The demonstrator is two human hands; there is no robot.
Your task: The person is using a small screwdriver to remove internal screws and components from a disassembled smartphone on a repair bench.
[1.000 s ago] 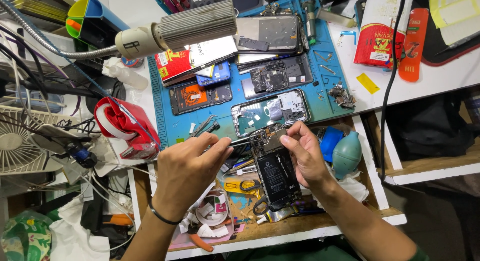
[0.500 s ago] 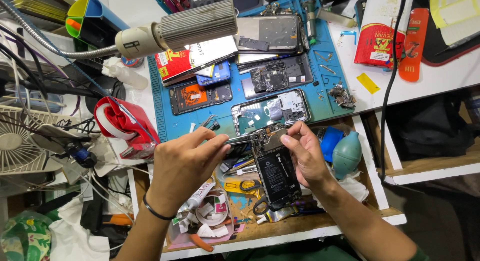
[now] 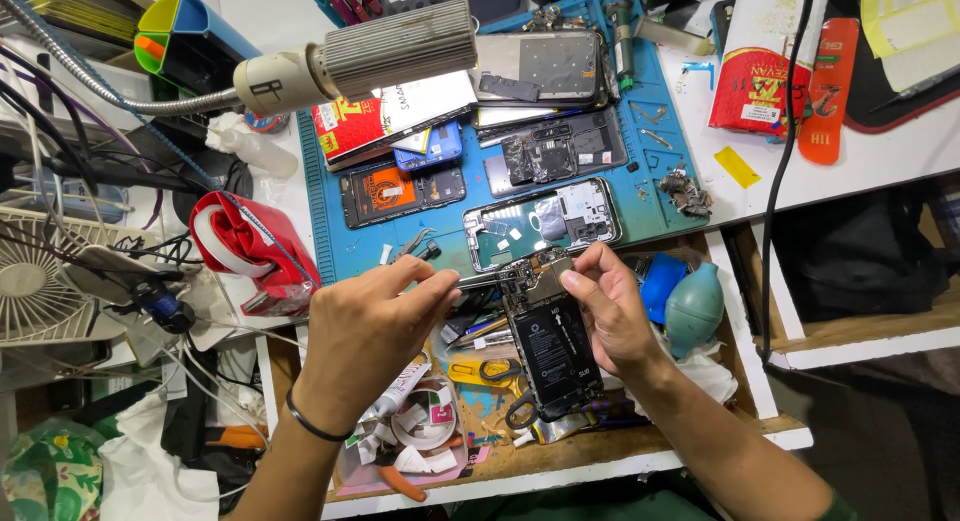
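Hands: left hand (image 3: pixel 365 326) pinches thin metal tweezers (image 3: pixel 478 278), tips at top edge of opened phone (image 3: pixel 550 346). Right hand (image 3: pixel 612 311) grips phone by its right side, thumb on upper part, tilted, back off, black battery showing. Phone is held over open drawer (image 3: pixel 560 451) at bench front, just below blue mat (image 3: pixel 655 186).

In drawer: yellow-handled scissors (image 3: pixel 485 371) under phone, tape roll (image 3: pixel 425 426) by left wrist, teal blower (image 3: pixel 694 306) and blue case right of right hand.

On mat: bare phone frame (image 3: pixel 540 221) near tweezers; further back, more stripped phones, boards, small parts.

Bench left: red tape dispenser (image 3: pixel 250 246), gooseneck lamp (image 3: pixel 380 56) over mat, small fan (image 3: pixel 35 286), cables.

Bench right: red-white packet (image 3: pixel 765 66), black cable (image 3: pixel 785 151) hanging down.
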